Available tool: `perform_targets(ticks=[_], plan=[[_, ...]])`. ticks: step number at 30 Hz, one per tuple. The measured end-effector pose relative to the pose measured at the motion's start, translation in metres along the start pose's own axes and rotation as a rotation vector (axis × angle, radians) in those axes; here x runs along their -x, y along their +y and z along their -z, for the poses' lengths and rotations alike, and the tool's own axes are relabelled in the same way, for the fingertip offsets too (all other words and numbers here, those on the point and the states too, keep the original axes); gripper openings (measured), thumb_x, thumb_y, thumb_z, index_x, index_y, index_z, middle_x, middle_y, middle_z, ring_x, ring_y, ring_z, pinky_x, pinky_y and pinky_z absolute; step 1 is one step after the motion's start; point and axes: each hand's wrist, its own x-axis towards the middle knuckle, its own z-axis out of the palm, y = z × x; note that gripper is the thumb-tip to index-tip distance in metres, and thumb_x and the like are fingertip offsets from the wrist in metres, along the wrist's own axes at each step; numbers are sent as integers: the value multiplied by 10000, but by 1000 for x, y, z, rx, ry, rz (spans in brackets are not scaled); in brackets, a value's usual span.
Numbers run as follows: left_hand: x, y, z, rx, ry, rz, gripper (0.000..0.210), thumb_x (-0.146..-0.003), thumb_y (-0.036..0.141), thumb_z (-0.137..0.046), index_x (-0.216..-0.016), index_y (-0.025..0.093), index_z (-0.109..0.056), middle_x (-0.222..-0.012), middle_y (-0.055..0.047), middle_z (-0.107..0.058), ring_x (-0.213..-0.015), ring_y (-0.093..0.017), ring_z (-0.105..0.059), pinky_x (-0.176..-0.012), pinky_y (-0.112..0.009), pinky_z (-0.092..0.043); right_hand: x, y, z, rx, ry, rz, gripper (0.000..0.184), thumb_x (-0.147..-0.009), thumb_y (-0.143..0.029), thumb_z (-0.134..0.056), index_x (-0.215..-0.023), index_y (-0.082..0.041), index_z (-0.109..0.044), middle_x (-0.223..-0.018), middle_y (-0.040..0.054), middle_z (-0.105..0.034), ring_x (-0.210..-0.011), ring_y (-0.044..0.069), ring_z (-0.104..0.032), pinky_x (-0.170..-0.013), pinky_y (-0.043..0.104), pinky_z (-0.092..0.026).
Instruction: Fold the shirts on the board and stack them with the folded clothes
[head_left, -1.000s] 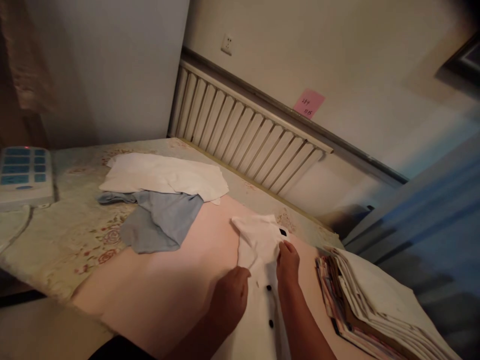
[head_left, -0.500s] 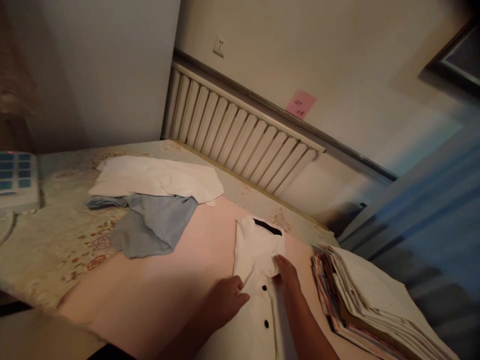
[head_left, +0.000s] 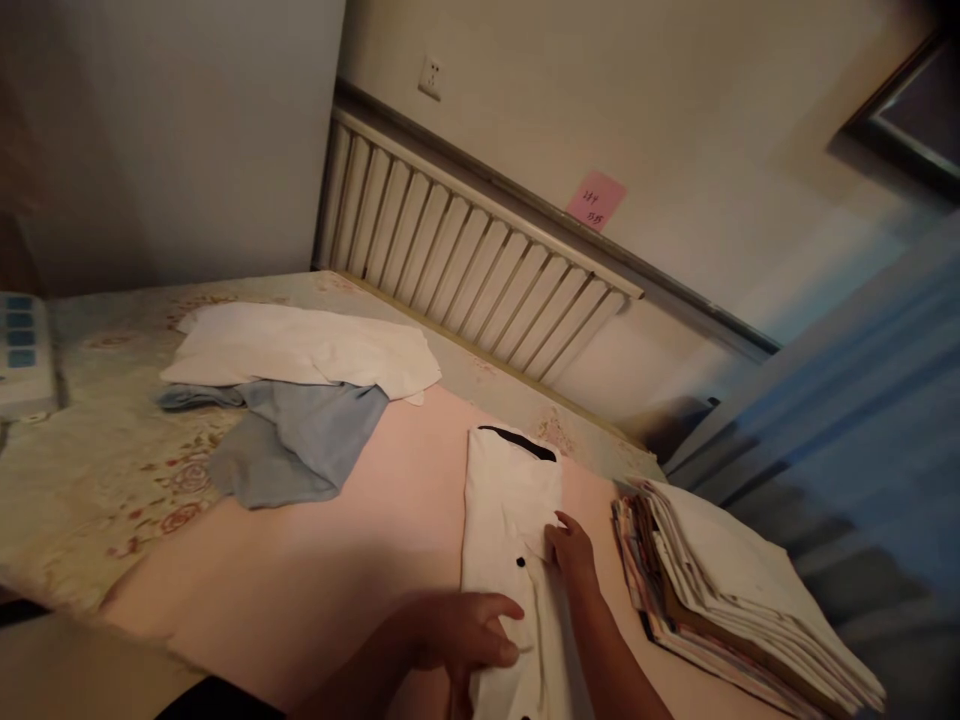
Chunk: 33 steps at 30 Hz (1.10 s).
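White garment: it lies flat on the pink sheet (head_left: 416, 480), front upward, a long narrow shape (head_left: 499, 505) running from near the tabletop's far edge toward the person; its near end is out of my sight.
Dark band and buttons: the black band (head_left: 517, 441) sits at the far end and a black button (head_left: 520, 562) faces up, which suggests the front is laid uppermost so its line can be seen.
Right hand: at the garment's right edge (head_left: 571, 545), fingers bent and close together; I cannot tell whether they pinch the cloth. Judging by that place, it is there to govern the edge.
Left hand: lower down, over the garment's left side (head_left: 476, 630), thumb and forefinger spread wide, nothing gripped that I can see. The garment lies between and beneath the two hands, most of its length beyond them.
Folded stack: just right of the right arm, along the tabletop's right side (head_left: 735, 545), layers aligned, presumably to keep them neat and apart.
Loose cloths: toward the far left corner, a white cloth (head_left: 300, 345) overlaps a rumpled blue-grey cloth (head_left: 300, 445), both seemingly put aside.
Tabletop: floral covering (head_left: 90, 380) shows around the sheet; a radiator (head_left: 465, 260) runs behind the far edge.
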Motion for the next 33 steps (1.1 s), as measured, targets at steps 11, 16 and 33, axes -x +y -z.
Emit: perform_targets(ticks=[11, 16, 33], plan=[[-10, -7, -16, 199, -453, 89, 809, -626, 455, -806, -1328, 252, -459, -1360, -145, -495, -876, -292, -707, -563, -407, -596, 55, 21, 34, -134, -148, -158, 668, -600, -428, -648, -1173, -98, -552, -723, 25, -684, -641, 201, -663, -591, 301, -543], [4, -1, -9, 214, -202, 24, 627, -702, 498, -724, -1216, 203, -520, -1236, -144, -573, -785, -240, -714, -531, -311, -562, 94, 25, 59, -96, -128, -70, 497, -669, -475, -637, -1051, -157, -624, -772, 27, -686, -669, 189, -666, -668, 302, -554], [59, -48, -107, -136, 807, -174, 250, -766, 343, -580, -950, 181, -629, -905, -55, -672, -861, -191, -639, -784, -318, -503, 141, 83, 164, 83, -44, -91, 403, -689, -518, -558, -899, -192, -667, -849, 64, -717, -820, 234, -666, -795, 339, -509]])
